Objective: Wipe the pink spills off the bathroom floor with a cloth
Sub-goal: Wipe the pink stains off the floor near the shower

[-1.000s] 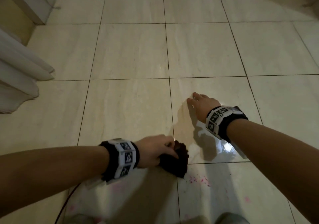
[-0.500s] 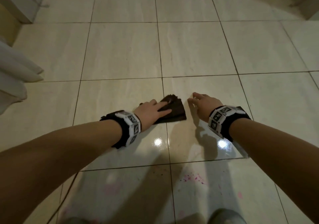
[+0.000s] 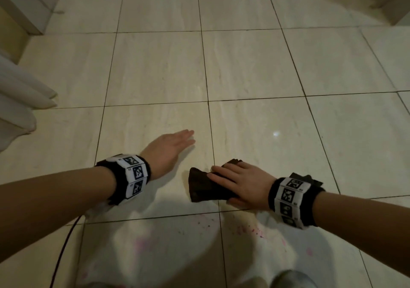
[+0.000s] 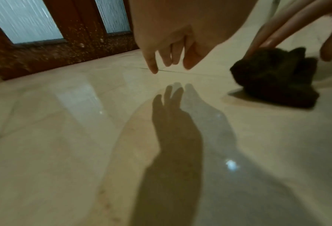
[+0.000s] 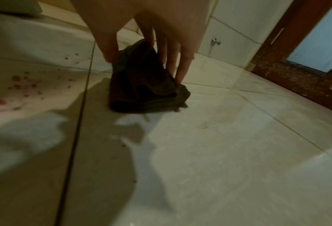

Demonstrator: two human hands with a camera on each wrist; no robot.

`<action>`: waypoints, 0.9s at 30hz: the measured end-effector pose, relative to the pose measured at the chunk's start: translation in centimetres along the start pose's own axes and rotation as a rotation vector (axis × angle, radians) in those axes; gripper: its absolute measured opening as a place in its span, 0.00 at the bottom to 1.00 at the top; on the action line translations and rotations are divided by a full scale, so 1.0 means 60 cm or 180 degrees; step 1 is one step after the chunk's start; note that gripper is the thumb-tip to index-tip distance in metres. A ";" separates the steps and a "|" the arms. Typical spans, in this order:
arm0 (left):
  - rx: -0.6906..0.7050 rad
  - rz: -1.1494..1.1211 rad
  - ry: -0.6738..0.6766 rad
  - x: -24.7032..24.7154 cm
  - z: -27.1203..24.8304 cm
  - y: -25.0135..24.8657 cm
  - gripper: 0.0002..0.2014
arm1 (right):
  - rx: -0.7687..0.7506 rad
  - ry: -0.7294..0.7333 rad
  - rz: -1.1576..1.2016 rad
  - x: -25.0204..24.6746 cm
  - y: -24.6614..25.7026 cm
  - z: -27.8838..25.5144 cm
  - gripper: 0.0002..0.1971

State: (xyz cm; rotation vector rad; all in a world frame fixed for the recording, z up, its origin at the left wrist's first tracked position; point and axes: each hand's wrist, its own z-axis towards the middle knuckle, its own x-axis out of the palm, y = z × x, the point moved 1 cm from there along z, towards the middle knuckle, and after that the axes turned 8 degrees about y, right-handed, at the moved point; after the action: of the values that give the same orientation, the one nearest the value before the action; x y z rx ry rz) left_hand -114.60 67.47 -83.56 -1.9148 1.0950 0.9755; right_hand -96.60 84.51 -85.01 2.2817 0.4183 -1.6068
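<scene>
A dark brown cloth (image 3: 204, 188) lies bunched on the beige tiled floor (image 3: 255, 70). My right hand (image 3: 239, 181) sits over it, thumb on the near edge and fingers across the top, pinching the bunched cloth (image 5: 141, 91) between them. My left hand (image 3: 175, 145) hovers just left of it, fingers straight and relaxed, holding nothing; in the left wrist view its fingertips (image 4: 153, 68) hang just above the tile, with the cloth (image 4: 277, 79) to the right. Pink spills (image 3: 250, 230) speckle the tile just nearer than the cloth, and also show as pink spills (image 5: 16, 85) left of it.
A faint pink smear (image 3: 142, 243) marks the near left tile. White fabric (image 3: 20, 101) hangs at the left edge. A wooden door with frosted panes (image 4: 64, 50) stands beyond the hands. A dark red cable (image 3: 64, 243) trails under my left forearm.
The cloth has passed from my left hand to my right and now lies nearer and further right. My left hand has let go and lifted off.
</scene>
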 end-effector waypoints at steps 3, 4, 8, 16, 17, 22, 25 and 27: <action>-0.0339 0.0413 0.0625 0.009 -0.003 0.020 0.38 | 0.0120 0.0112 -0.0013 -0.007 0.009 0.016 0.49; -0.0403 0.0391 0.0733 0.016 -0.003 0.021 0.38 | 0.0121 0.0256 0.0049 -0.013 0.012 0.022 0.49; -0.0515 0.0276 0.0806 0.029 0.000 0.018 0.38 | 0.0244 0.1034 0.0168 -0.030 0.039 0.048 0.40; -0.0422 0.0581 0.0962 0.018 0.000 0.027 0.38 | 0.1969 0.0082 0.0898 -0.070 -0.059 0.051 0.31; -0.0423 0.0588 0.0986 0.017 -0.001 0.026 0.38 | 0.2251 0.0200 0.0844 -0.074 -0.087 0.050 0.32; -0.0378 0.0684 0.1000 0.016 -0.003 0.028 0.38 | 0.2535 0.0818 0.1140 -0.066 -0.119 0.054 0.37; -0.0366 0.0692 0.0984 0.016 -0.004 0.028 0.38 | 0.2010 0.0734 0.1183 -0.044 -0.048 0.053 0.38; -0.0375 0.0674 0.1001 0.017 -0.004 0.028 0.39 | 0.1546 0.0817 0.1258 -0.029 0.016 0.049 0.36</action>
State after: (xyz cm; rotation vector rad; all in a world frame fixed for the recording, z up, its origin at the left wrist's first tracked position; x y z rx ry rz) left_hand -115.68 66.25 -84.68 -2.1307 1.4741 0.8856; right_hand -99.26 82.30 -84.21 2.7098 -0.3977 -1.3204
